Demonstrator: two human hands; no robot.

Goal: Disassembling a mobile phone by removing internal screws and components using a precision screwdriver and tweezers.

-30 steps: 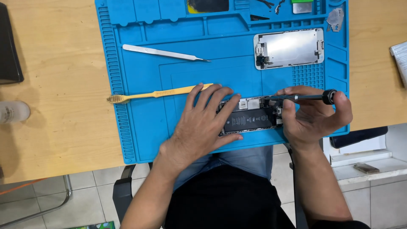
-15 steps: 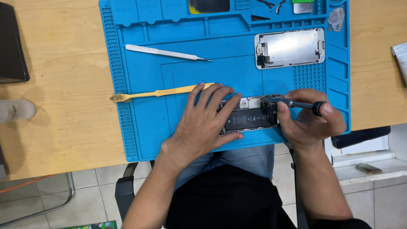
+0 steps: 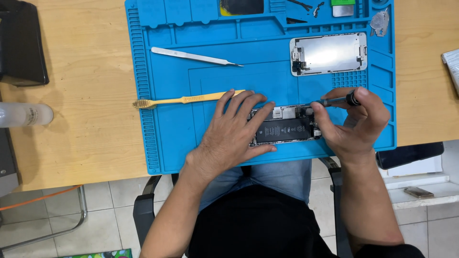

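Wooden table (image 3: 86,95) under blue work mat (image 3: 167,143), clear bottle (image 3: 24,114), black case (image 3: 21,45).

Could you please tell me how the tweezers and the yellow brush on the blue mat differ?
The tweezers are silver metal tapering to a fine point; the yellow brush ends in bristles. The tweezers lie apart from both hands; the brush's handle tip lies by the left hand. Both lie flat on the blue mat.

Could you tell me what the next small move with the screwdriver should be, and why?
Probably a slight turn of the screwdriver in place: the right hand holds it with its tip at the top edge of the opened phone, and the left hand lies flat on the phone, steadying it on the blue mat.
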